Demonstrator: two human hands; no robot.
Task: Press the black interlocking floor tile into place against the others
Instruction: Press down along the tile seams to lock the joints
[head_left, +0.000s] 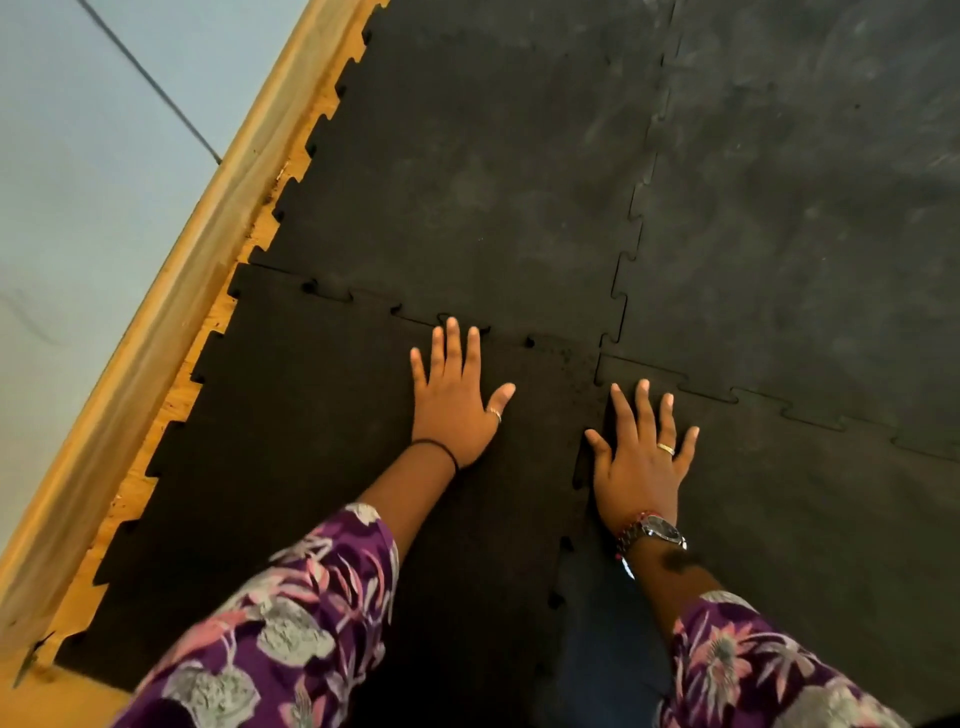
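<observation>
The black interlocking floor tile (291, 441) lies at lower left, its toothed far edge meeting the tile beyond (467, 171). My left hand (454, 402) rests flat on it, fingers spread, fingertips close to that far seam. My right hand (641, 457) lies flat with fingers spread on the seam between this tile and the tile to the right (831, 519); its thumb sits over the toothed joint. Along this right seam, near my wrist, the teeth look partly lifted, with dark gaps. Neither hand holds anything.
A wooden skirting board (171, 312) and a strip of bare wooden floor (156, 457) run diagonally along the tiles' left edge, with a pale wall (78, 182) behind. More joined black tiles (805, 182) cover the floor at upper right.
</observation>
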